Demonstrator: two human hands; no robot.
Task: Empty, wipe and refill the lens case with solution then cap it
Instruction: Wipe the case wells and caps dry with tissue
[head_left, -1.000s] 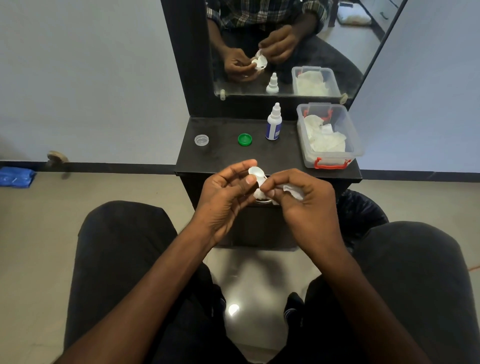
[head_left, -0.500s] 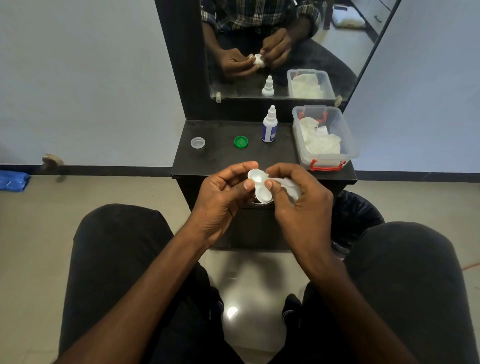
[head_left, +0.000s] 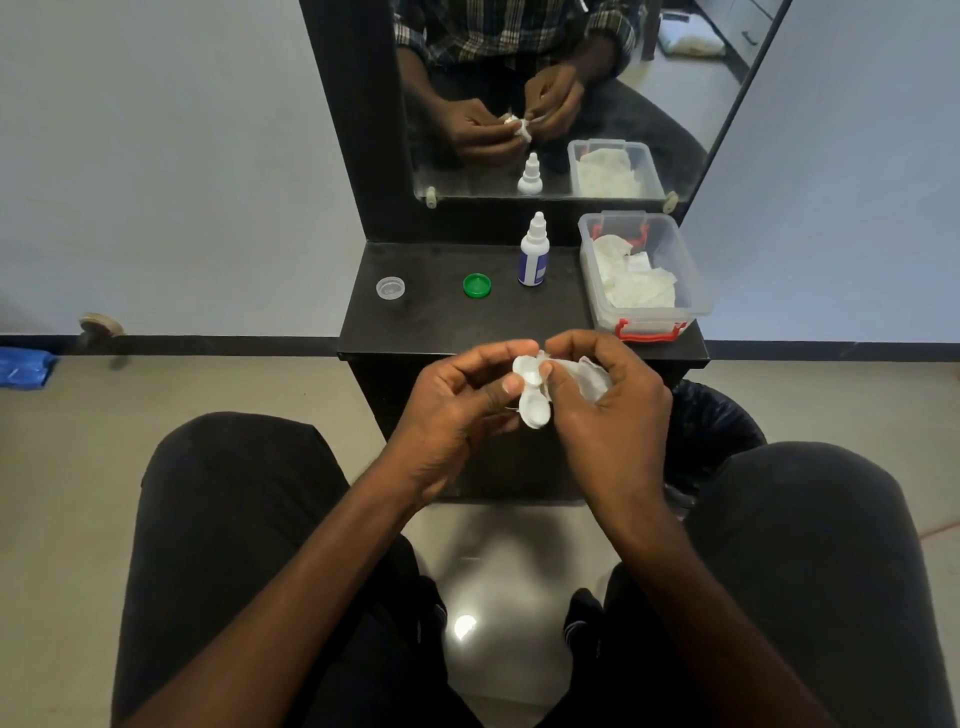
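Observation:
My left hand (head_left: 457, 405) pinches the white two-well lens case (head_left: 534, 405) between thumb and fingers, just in front of the black shelf. My right hand (head_left: 602, 400) holds a crumpled white tissue (head_left: 589, 376) and presses a fingertip against the case's upper well. Both wells are uncapped. On the shelf lie a clear cap (head_left: 390, 287) and a green cap (head_left: 477, 285). The solution bottle (head_left: 533, 252), white with a blue label, stands upright beside them.
A clear plastic box (head_left: 691, 275) with red latches holds white tissues at the right of the black shelf (head_left: 441, 322). A mirror (head_left: 675, 104) rises behind it. A black bin (head_left: 711, 426) stands by my right knee. My knees flank the shelf's base.
The tissue in my right hand has shifted from the lower well up to the upper well. My left hand keeps its hold on the case.

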